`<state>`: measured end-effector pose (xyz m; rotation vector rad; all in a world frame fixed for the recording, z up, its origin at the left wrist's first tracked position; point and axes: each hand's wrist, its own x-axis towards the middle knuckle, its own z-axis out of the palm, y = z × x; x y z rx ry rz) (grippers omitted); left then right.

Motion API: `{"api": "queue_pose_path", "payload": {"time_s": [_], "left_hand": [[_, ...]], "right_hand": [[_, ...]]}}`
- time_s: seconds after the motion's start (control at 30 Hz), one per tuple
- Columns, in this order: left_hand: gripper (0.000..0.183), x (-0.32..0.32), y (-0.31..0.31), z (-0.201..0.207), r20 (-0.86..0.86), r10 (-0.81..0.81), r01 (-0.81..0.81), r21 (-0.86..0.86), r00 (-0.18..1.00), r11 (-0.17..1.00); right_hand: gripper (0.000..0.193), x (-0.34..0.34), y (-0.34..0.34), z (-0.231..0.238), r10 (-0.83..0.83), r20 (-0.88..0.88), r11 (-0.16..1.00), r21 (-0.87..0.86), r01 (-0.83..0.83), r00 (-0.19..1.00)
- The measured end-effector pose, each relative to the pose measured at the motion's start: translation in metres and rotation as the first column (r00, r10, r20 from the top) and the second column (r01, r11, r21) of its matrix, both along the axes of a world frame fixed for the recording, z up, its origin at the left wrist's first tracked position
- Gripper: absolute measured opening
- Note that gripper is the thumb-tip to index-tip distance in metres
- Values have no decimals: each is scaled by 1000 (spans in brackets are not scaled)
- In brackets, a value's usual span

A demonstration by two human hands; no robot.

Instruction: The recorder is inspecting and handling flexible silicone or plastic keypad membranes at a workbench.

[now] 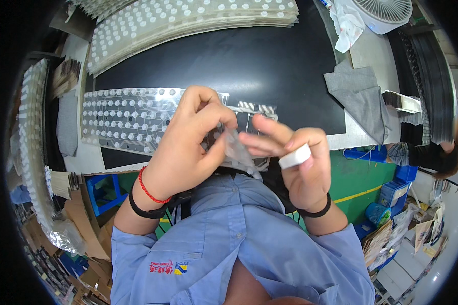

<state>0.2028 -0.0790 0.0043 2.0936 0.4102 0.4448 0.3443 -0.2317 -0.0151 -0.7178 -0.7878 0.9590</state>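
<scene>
My left hand (196,134) is closed, its thumb and forefinger pinching a crumpled piece of clear plastic film (241,155) that hangs toward my waist. Close by on the right, my right hand (305,157) grips a small white block (295,157), which looks like an eraser, between thumb and fingers. Its other fingers stretch toward the film. Beneath both hands lies a clear keyboard membrane sheet (122,119) with rows of white round domes and printed traces. Its right part, with a comb-like connector strip (257,107), is partly hidden by my hands.
A black mat (290,66) covers the worktable. Stacked membrane sheets (188,25) stand at the back, with another stack (33,137) far left. Grey cloths (356,94) lie right and left. A white fan (384,12) is at the back right. Blue bins (394,193) stand on the green floor.
</scene>
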Motion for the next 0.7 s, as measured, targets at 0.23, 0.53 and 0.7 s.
{"api": "queue_pose_path", "payload": {"time_s": [0.23,0.53,0.7], "left_hand": [[16,-8,-5,-22,155,-138,141,-11,978,990],[23,-15,3,-7,97,-83,107,-279,992,954],[13,-13,6,-15,103,-128,141,-121,986,983]], "right_hand": [[24,33,-4,10,-211,423,867,-336,369,881],[29,45,13,4,16,992,774,-91,627,124],[26,45,17,14,69,992,802,-117,586,103]]}}
